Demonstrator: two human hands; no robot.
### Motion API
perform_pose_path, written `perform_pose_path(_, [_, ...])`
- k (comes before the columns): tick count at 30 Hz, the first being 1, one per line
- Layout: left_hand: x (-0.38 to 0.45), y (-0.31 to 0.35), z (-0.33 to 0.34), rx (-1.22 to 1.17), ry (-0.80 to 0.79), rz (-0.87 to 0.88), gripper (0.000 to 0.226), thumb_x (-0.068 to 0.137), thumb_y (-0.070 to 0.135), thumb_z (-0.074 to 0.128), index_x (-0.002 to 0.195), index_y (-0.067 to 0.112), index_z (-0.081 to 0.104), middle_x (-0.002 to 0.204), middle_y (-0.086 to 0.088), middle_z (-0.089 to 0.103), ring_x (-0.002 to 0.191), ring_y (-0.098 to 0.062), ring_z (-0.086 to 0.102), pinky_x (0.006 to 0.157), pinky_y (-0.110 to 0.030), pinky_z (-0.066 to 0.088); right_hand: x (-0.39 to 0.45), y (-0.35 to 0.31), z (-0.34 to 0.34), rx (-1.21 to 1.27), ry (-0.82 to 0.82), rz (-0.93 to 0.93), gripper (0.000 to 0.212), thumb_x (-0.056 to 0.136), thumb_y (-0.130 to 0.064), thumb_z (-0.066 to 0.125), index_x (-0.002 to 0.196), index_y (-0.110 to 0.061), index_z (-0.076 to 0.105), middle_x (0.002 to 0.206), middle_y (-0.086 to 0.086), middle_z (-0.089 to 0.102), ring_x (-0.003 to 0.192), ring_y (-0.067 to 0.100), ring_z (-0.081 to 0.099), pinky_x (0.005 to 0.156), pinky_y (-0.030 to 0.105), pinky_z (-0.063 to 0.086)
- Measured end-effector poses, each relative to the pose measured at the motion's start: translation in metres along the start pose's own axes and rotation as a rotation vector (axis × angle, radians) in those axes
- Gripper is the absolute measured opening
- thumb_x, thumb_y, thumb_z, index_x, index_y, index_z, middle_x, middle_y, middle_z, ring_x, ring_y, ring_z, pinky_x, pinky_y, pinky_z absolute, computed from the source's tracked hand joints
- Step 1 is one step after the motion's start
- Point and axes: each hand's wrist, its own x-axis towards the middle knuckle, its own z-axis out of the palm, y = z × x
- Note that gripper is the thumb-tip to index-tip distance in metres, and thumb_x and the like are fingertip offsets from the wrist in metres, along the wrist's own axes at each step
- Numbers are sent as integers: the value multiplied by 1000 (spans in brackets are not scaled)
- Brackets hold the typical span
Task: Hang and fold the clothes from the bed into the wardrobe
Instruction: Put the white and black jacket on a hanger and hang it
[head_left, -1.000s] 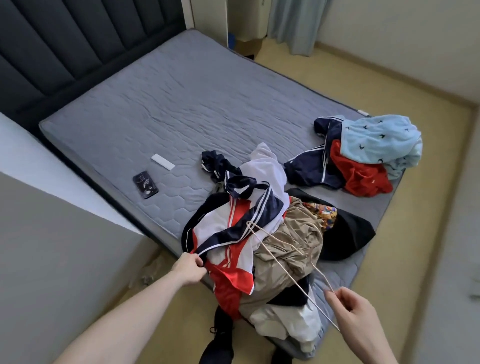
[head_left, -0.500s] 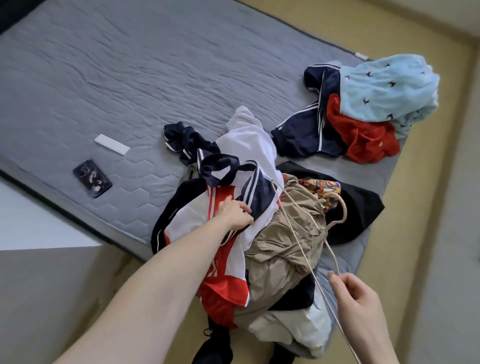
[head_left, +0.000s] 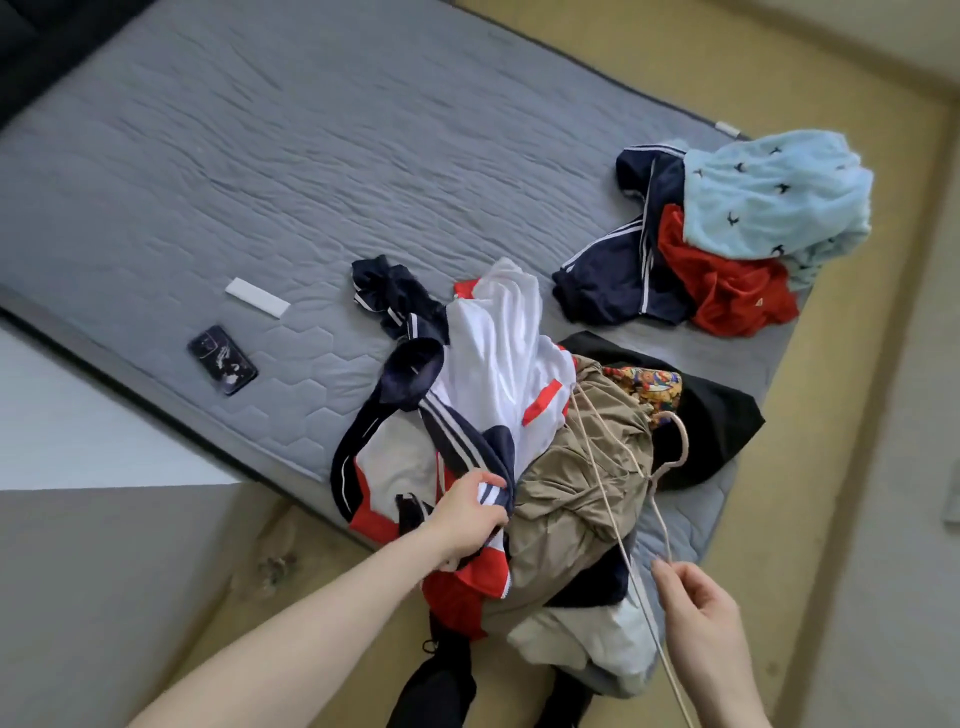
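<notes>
Bed (head_left: 218, 171) fills the upper left, bare grey quilted mattress, its near corner buried under clothes. Pile (head_left: 561, 467) at that corner: white, navy and red jacket (head_left: 488, 374) uppermost, khaki garment (head_left: 582, 499) beside it, black cloth under both; lower layers spill over the mattress edge and cannot be sorted out. Second heap (head_left: 717, 244) further along the right edge, well apart: light blue over red over navy with white stripes. Hanger (head_left: 623, 467), thin and pale, lies across the khaki garment, long axis running from the pile's middle down toward the bottom right; hook points to the right edge of the bed, lower end cut off by the frame. Left hand (head_left: 467, 512) grips the jacket's striped navy edge, fingers curled round the cloth. Right hand (head_left: 696, 603) pinches the hanger's wire between thumb and fingertips, other fingers loosely curled. Phone (head_left: 222, 359) and small white strip (head_left: 257, 296) lie on the mattress at left.
</notes>
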Motion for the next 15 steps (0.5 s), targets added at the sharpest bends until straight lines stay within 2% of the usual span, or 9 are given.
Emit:
perform_pose_path(3, [-74, 15, -33, 101, -111, 94, 30, 77, 14, 58, 94, 38, 67, 79, 2, 60, 56, -17, 52, 51, -24, 39, -21, -37, 6, 3, -63, -30, 45, 101, -30, 64, 62, -21, 44, 59, -5, 36, 56, 8, 33, 62, 35, 27])
perform_pose_path(6, [-147, 29, -58, 211, -162, 195, 29, 75, 15, 55, 86, 39, 67, 81, 19, 63, 66, 9, 60, 56, -7, 38, -37, -63, 16, -27, -150, -69, 41, 99, -39, 65, 69, -19, 45, 64, -1, 40, 62, 14, 38, 64, 36, 32])
perform_pose_path(7, [-169, 31, -61, 256, -163, 219, 29, 74, 16, 53, 86, 39, 66, 82, 25, 64, 72, 13, 60, 58, -6, 39, -42, -68, 20, -54, -180, -62, 41, 97, -42, 66, 71, -19, 46, 64, 0, 42, 62, 15, 41, 64, 36, 34])
perform_pose_path(9, [-204, 31, -61, 318, -137, 284, 28, 71, 19, 51, 86, 39, 65, 87, 34, 63, 88, 16, 57, 69, -4, 39, -49, -75, 30, -132, -240, -37, 42, 94, -51, 68, 76, -18, 49, 64, -1, 53, 56, 10, 50, 62, 33, 37])
perform_pose_path(11, [-232, 29, -53, 337, -79, 375, 26, 72, 21, 54, 90, 36, 65, 93, 25, 64, 111, 15, 46, 86, 1, 32, -57, -79, 40, -177, -310, -2, 47, 91, -59, 68, 78, -17, 50, 70, -5, 70, 52, 0, 60, 65, 33, 43])
perform_pose_path(12, [-245, 28, -47, 337, -43, 427, 24, 73, 20, 57, 90, 35, 64, 93, 21, 63, 118, 12, 42, 93, 2, 29, -62, -81, 45, -182, -360, 21, 50, 89, -61, 69, 78, -16, 49, 79, -5, 77, 57, 0, 66, 67, 33, 47])
perform_pose_path(14, [-268, 29, -30, 346, 6, 523, 22, 77, 17, 61, 91, 34, 64, 90, 17, 63, 115, 7, 46, 107, -5, 26, -71, -86, 52, -157, -490, 82, 51, 88, -61, 71, 82, -14, 52, 89, 1, 80, 73, 15, 76, 72, 39, 58])
perform_pose_path(15, [-279, 29, -19, 365, 21, 567, 20, 79, 17, 63, 92, 33, 64, 87, 14, 65, 108, 5, 51, 113, -11, 26, -76, -88, 53, -157, -554, 103, 52, 87, -60, 74, 85, -13, 53, 87, 3, 77, 76, 22, 74, 77, 42, 61])
